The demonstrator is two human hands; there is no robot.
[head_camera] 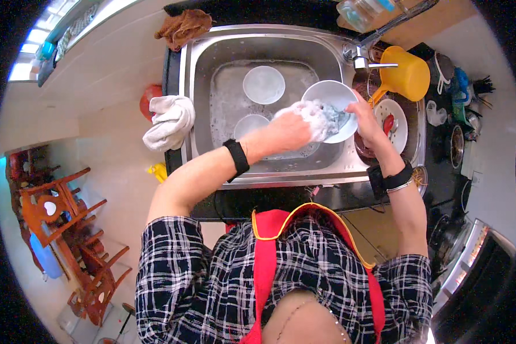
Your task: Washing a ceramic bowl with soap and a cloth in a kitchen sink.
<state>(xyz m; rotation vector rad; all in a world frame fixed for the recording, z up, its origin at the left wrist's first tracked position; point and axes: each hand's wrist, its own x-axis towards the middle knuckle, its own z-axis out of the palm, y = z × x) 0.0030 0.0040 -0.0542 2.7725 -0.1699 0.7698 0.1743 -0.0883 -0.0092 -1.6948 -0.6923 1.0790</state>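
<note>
Over the stainless-steel sink (262,171), my right hand (363,116) grips the right rim of a white bowl (329,90), tilted with its inside in view. My left hand (290,131), partly covered in white suds, presses a foamy bluish-grey scrubbing cloth or sponge (334,119) into this bowl. Its fingertips are hidden by the foam. Two more white bowls lie in the shallow soapy water of the basin: one near the far side (264,85), the other (251,125) partly behind my left forearm.
A chrome faucet (362,60) stands at the basin's far right corner beside a yellow dipper (406,73). Right of the basin, a white perforated dish (396,139) holds a red spoon. A white cloth (170,122) and a brown cloth (185,29) lie at the left edge.
</note>
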